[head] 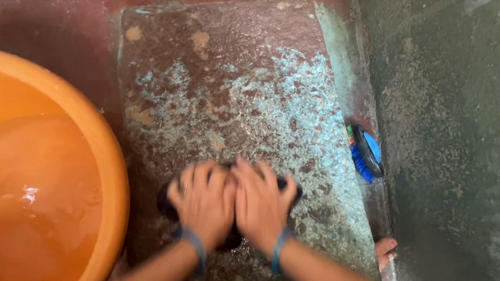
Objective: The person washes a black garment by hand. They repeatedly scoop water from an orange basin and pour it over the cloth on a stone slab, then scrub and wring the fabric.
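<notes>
My left hand and my right hand are pressed side by side on a dark wet cloth, both closed over it. The cloth lies bunched on a rough, wet stone slab with patchy blue-green and brown marks. Most of the cloth is hidden under my hands; only dark edges show at the left and right. The hands are blurred. A blue band sits on each wrist.
A big orange tub holding water stands at the left, touching the slab's edge. A blue scrubbing brush lies by the slab's right edge, against a grey-green wall. My bare toes show at lower right. Red floor lies behind.
</notes>
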{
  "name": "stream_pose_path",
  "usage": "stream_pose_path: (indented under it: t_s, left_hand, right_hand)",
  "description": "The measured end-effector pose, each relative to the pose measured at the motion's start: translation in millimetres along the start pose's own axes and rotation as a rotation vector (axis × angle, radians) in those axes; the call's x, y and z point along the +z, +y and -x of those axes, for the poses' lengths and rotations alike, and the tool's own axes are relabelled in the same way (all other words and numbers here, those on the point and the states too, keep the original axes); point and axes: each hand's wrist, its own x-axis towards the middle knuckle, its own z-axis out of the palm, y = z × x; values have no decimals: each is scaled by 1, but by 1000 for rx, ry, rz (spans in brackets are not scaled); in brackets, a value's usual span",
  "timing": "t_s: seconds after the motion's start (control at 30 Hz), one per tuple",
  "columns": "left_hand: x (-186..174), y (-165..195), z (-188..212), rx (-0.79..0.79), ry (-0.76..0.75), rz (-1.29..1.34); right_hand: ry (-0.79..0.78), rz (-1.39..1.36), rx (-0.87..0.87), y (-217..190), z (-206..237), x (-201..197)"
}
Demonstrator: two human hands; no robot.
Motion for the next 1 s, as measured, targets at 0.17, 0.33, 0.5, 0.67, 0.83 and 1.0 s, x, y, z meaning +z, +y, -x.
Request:
stream_pose_path:
  t_s: [0.17,0.33,0.5,0.67,0.83,1.0]
  left_hand:
    - [15,-5,-134,-302,-54,-86]
    - [-42,25,-68,-64,-84,-110]
    - [-24,4,1,162,58,-82]
    - [17,-17,-154,-306,8,-100]
    - [-45,14,-95,-188,-180,-108]
    - [-25,-5,-12,29,-98,-75]
  right_hand:
    - [106,141,177,19,-132,17]
    - [109,85,153,-26,-65,-25]
    - [69,113,-134,-11,7,-23]
    - [-66,152,225,9,-161,6]
    - [45,136,129,-19,-111,-12]
    - [-55,222,-188,-1,-15,-11]
